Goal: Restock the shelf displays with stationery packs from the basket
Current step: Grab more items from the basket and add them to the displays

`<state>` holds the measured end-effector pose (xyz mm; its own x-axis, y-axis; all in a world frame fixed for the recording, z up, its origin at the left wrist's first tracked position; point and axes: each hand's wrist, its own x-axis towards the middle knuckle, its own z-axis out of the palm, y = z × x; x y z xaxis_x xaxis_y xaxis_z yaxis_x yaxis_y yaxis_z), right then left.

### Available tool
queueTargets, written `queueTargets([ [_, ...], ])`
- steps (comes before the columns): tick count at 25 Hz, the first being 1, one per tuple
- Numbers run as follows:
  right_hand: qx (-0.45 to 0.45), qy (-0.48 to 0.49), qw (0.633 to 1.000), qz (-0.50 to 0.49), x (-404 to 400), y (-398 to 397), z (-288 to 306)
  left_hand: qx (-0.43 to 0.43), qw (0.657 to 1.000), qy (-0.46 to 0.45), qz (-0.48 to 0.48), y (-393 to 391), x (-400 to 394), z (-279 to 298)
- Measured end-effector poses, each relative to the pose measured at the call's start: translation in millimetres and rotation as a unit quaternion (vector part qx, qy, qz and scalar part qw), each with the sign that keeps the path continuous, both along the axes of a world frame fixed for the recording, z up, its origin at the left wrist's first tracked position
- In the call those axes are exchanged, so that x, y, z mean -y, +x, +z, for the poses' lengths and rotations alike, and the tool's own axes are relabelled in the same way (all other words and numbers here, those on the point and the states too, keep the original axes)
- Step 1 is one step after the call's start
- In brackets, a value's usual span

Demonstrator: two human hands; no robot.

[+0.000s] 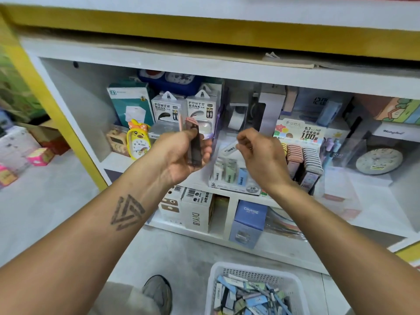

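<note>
My left hand point(181, 153) grips a small stack of dark lead-refill packs with pink tops point(195, 144), held upright in front of the middle shelf. My right hand point(259, 155) hovers just to the right with curled fingers, and its fingertips pinch the end of a slim white pack point(229, 149). That pack is tilted above a clear display tray point(236, 189) holding white, green and blue packs. A second display point(303, 158) with rows of pink and grey packs stands to the right. The white basket point(214, 283) on the floor below holds several mixed packs.
Power bank boxes point(167, 108), a yellow duck clock point(138, 144) and a round clock point(378, 161) crowd the same shelf. Boxes point(200, 210) and a blue carton point(248, 221) fill the shelf below. My shoe point(158, 292) is left of the basket. A yellow post point(56, 105) borders the shelf's left side.
</note>
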<state>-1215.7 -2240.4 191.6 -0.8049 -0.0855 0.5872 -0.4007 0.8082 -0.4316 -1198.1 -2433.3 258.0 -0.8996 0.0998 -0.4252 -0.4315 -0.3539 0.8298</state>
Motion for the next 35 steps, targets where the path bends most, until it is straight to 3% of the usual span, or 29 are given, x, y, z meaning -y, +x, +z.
queueTargets([
  [14, 0.089, 0.114, 0.989, -0.018, 22.2, -28.4, -15.7, 0.01, 1.0, -0.018, -0.01, 2.8, 13.1, -6.6],
  [17, 0.112, 0.114, 0.987, -0.007, 20.1, -31.0, -16.2, 0.011, 1.0, -0.018, -0.014, 3.8, 12.3, -6.3],
  [21, 0.164, 0.187, 0.968, 0.032, 21.0, -28.6, -14.5, 0.003, 0.999, -0.002, -0.032, 5.3, 7.7, -6.1],
  [23, 0.161, 0.11, 0.98, 0.039, 17.6, -22.4, -5.1, -0.007, 0.999, 0.014, -0.048, 7.2, 2.0, -5.4],
  [25, 0.205, -0.108, 0.97, 0.071, 9.1, -12.8, 9.4, -0.022, 0.997, 0.023, -0.073, 8.7, -6.7, -5.4],
  [27, 0.265, -0.32, 0.899, 0.136, -2.0, 0.7, 28.2, -0.032, 0.995, 0.018, -0.098, 10.6, -17.8, -4.8],
  [28, 0.279, -0.375, 0.869, 0.161, -10.2, 7.0, 36.0, -0.033, 0.993, 0.012, -0.111, 12.0, -25.3, -4.2],
  [30, 0.285, -0.418, 0.842, 0.186, -27.8, 17.9, 46.3, -0.034, 0.989, -0.003, -0.143, 16.5, -42.9, -2.8],
  [35, 0.26, -0.448, 0.844, 0.141, -73.0, 35.7, 58.7, -0.021, 0.984, 0.023, -0.178, 27.1, -80.7, -3.0],
])
